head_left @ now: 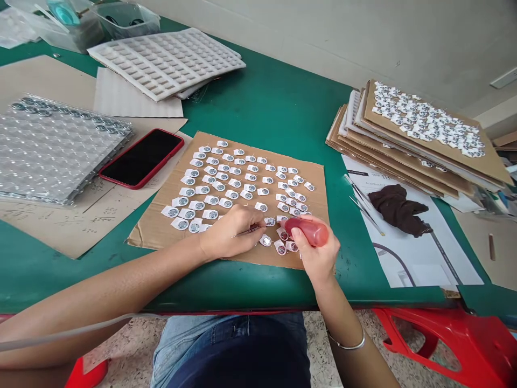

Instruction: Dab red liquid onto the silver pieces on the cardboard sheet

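Note:
A sheet of brown cardboard (172, 223) carries rows of small white tabs with round dark-and-silver discs (211, 200). Over its front middle, my left hand (234, 231) is closed around a slim metal tool (247, 231), tweezers by the look of it, mostly hidden by the fingers. Just to the right, my right hand (323, 250) grips a translucent red squeeze bottle (313, 231), tilted with its narrower end toward the tabs. A few tabs under the bottle look reddish (280, 247). One disc (265, 240) lies between both hands.
A red-cased phone (141, 157) and a clear blister tray (52, 153) lie left. White foam trays (167, 59) and plastic tubs (127, 20) stand behind. At right are stacked cardboard sheets (420, 145), a dark cloth (398, 207), metal tweezers (365, 207) and a red stool (456, 345).

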`<state>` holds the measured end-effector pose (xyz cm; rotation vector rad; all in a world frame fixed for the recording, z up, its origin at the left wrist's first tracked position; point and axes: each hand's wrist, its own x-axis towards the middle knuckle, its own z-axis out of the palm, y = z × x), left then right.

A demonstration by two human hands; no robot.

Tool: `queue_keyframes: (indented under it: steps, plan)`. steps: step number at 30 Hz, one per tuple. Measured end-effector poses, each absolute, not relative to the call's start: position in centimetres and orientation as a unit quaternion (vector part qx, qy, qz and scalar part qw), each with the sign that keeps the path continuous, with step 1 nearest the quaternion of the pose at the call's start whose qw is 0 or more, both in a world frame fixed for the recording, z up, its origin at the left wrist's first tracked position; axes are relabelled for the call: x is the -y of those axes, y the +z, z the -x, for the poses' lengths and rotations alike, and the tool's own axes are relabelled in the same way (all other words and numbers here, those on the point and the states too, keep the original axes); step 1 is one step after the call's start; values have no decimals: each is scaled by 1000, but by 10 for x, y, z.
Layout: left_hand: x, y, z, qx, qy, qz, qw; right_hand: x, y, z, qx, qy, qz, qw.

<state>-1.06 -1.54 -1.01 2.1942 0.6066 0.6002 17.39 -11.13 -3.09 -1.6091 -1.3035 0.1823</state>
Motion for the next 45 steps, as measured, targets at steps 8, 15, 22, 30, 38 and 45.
queue_keyframes:
  steps: [8, 15, 22, 30, 38, 45]
  plan:
    - [16, -8, 9, -253, 225, -855, 392, 112, -30, -174, 561, 55, 655, 503]
    - [15, -8, 8, -251, 216, -862, 384, 114, -31, -174, 569, 49, 651, 500]
    - [14, -6, 8, -266, 202, -857, 393, 116, -32, -175, 578, 35, 645, 498]
    - [14, -9, 8, -281, 193, -849, 404, 115, -32, -174, 589, 48, 627, 508]
    - [14, -8, 8, -273, 206, -852, 397, 115, -31, -174, 590, 42, 628, 506]
    - [13, -11, 8, -281, 213, -841, 411, 115, -30, -173, 593, 41, 625, 506]
